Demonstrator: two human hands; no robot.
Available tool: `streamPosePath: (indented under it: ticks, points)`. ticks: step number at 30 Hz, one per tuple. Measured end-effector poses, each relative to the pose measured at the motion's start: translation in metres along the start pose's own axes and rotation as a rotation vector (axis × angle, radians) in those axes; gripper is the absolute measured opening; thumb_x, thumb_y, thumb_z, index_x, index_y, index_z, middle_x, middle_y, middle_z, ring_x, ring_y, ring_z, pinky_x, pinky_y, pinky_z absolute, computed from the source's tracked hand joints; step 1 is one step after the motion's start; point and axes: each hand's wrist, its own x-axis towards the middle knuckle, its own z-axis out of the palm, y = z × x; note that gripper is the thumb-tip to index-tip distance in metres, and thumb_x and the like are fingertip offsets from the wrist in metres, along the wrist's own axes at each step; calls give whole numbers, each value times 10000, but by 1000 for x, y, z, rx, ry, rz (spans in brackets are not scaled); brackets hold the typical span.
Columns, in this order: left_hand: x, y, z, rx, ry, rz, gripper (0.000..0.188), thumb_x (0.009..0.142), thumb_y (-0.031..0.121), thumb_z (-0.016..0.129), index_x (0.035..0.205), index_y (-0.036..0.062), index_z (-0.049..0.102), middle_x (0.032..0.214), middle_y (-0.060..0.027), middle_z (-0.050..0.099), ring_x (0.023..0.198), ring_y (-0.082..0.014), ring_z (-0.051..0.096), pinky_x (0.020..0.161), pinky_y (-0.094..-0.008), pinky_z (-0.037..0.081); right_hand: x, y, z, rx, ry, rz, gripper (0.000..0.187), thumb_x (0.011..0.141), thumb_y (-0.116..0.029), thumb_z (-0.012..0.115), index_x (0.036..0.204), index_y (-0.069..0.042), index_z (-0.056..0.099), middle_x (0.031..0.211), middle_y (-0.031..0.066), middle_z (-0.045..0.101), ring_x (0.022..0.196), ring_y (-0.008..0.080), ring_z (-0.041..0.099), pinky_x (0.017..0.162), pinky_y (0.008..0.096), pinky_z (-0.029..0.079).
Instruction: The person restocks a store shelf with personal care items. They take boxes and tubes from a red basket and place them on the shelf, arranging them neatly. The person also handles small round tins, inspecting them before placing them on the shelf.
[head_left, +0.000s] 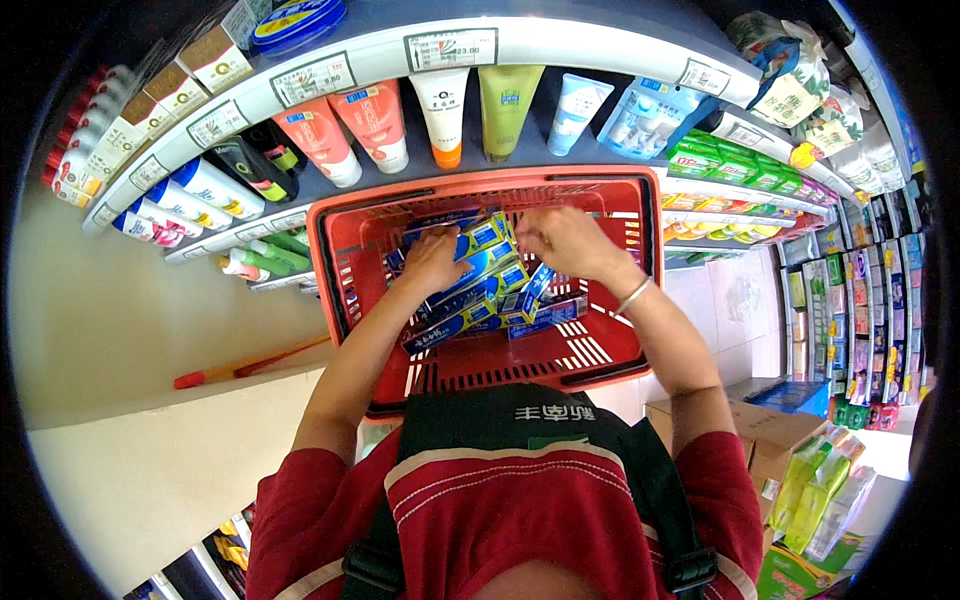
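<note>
From afar I saw the left hand [437, 260] — loosely spread — touching slim blue-and-yellow cardboard boxes [486, 262] beneath it in a red slotted plastic basket [612, 338]; the right hand [570, 241] curled near their ends — its hold I could not tell.

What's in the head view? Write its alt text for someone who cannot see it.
A person's left hand is on blue-and-yellow boxes in a red basket, with the right hand, fingers curled, near them. Beyond the basket, tubes stand in a row on a store shelf.
</note>
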Motion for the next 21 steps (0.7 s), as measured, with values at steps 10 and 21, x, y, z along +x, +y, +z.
streamPosePath:
  ticks: [10, 21]
  points:
    - [15, -15, 15, 67, 36, -19, 705, 610, 280, 812, 1188, -3, 524, 1217, -180, 525, 1159, -345, 498, 980, -440, 415, -20, 33, 87, 190, -228, 315, 453, 827, -296, 661, 1158, 2, 582, 966, 212, 680, 981, 385, 637, 828, 469, 503]
    - [-51, 57, -116, -43, 113, 421, 513, 618, 232, 782, 1038, 35, 562, 1064, -137, 587, 1048, -317, 539, 896, -428, 392, -41, -38, -33, 357, 406, -103, 469, 687, -174, 799, 1082, -25, 596, 954, 152, 636, 920, 305, 605, 820, 371, 487]
